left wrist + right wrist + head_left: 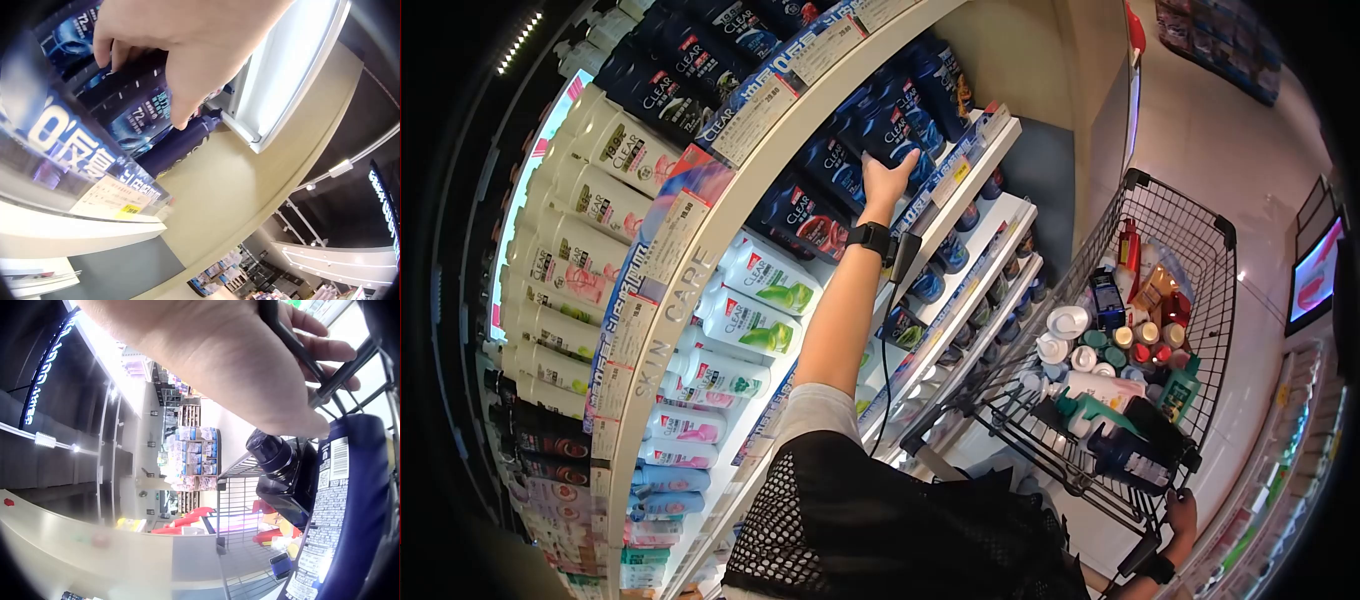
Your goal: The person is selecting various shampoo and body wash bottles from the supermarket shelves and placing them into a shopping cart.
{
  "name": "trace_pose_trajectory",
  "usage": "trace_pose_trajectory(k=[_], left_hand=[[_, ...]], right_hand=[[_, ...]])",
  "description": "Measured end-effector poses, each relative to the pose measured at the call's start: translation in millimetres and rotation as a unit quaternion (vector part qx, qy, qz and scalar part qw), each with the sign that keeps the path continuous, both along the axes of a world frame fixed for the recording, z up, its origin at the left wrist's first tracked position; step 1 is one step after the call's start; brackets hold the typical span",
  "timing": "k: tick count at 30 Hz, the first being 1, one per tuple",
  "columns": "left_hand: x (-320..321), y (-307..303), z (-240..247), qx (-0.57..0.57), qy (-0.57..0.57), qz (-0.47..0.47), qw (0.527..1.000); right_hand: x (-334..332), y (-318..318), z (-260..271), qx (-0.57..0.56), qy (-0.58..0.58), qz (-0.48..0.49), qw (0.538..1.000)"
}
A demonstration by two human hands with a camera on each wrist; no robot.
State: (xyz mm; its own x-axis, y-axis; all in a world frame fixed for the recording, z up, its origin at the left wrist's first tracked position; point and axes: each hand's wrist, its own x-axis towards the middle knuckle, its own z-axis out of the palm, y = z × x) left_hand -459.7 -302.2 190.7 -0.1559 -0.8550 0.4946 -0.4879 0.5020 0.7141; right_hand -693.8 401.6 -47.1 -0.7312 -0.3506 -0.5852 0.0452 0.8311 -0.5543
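My left hand (884, 184) reaches into the shelf of dark blue CLEAR bottles. In the left wrist view, the thumb and fingers of that hand (194, 37) lie on opposite sides of a dark blue bottle (140, 122), gripping it; part of the bottle is hidden under the palm. More dark bottles stand beside it. My right hand (1182, 515) is at the near end of the wire cart (1235, 290). The right wrist view shows this hand (231, 369) curled round the cart's black bar (347, 372), above a large dark blue bottle (350, 500) and a black pump bottle (287, 481).
White and green bottles (750, 320) fill the shelf to the left. A price strip (945, 190) runs along the shelf edge below my left hand. Many bottles with coloured caps (1115, 355) lie in the cart. A lit screen (1315, 265) stands at the far right.
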Motion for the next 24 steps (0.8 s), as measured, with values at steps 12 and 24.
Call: trace_pose_trajectory(k=[12,24], left_hand=[[52.6,51.3,3.0,-0.054,-0.067,0.057,0.995],[65.9,62.5,29.1,0.04,-0.256,0.22,0.94]], right_hand=[[2.8,-4.2,6.5,0.017,-0.003,-0.005,1.0],[1.3,0.6,-1.6,0.025,0.015,0.002,1.0]])
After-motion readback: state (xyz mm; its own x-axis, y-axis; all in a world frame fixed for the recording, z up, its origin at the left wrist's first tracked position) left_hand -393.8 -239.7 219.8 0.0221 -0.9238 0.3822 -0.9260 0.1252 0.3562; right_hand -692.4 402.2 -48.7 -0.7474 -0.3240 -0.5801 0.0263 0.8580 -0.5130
